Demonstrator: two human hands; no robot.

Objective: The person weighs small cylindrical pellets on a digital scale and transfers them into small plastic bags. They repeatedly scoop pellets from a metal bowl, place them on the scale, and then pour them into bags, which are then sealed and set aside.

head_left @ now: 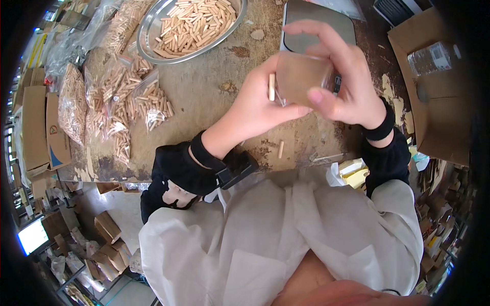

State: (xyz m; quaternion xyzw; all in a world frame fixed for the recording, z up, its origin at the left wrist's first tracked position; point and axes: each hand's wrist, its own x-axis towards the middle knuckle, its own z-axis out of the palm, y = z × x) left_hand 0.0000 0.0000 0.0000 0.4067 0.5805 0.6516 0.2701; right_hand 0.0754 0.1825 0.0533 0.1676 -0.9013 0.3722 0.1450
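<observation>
My right hand [347, 76] is closed around a see-through plastic container [302, 79], tilted and slightly blurred by motion. Against its left side, my left hand [255, 104] curls in, thumb stretched under the container. A light wooden dowel [271, 87] shows at the left palm, beside a shiny bit of clear plastic [281, 98] that the hand seems to grip; most of it is hidden. Another loose dowel [280, 149] lies on the table near its front edge. Beyond my hands, a metal bowl [144, 45] holds many such dowels.
Several clear bags of dowels [122, 97] lie at the left of the worn wooden table [204, 86]. Behind my hands sits a flat grey-topped device [319, 25], resembling a scale. An open cardboard box [444, 112] with a plastic bottle [431, 58] stands at the right.
</observation>
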